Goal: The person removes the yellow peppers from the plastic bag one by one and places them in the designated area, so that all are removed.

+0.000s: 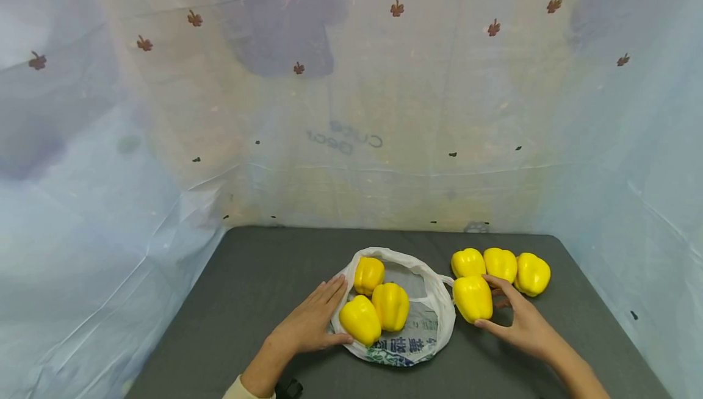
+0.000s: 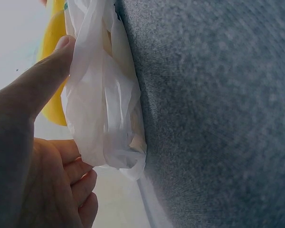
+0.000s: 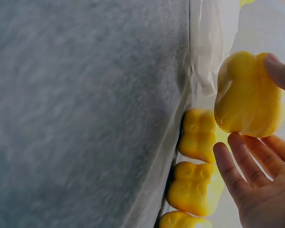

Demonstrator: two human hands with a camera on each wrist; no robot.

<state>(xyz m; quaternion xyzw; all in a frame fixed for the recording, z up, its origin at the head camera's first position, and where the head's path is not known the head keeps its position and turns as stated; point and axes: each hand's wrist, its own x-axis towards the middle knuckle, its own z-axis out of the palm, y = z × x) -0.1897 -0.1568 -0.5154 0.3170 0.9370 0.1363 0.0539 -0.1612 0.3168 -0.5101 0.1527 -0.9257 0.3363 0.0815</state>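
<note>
A white plastic bag with printing stands with its mouth rolled wide, holding a yellow bell pepper at the back, another pepper in the middle and a third pepper near my left hand. My left hand rests against the bag's left rim, fingers extended; in the left wrist view, its thumb touches the white plastic. Just right of the bag, my right hand holds a yellow bell pepper between thumb and fingers; the right wrist view shows this pepper raised above the table.
Behind my right hand, a row of yellow bell peppers lies on the dark grey table: a left one, a middle one and a right one. A patterned plastic sheet hangs behind the table and along its sides.
</note>
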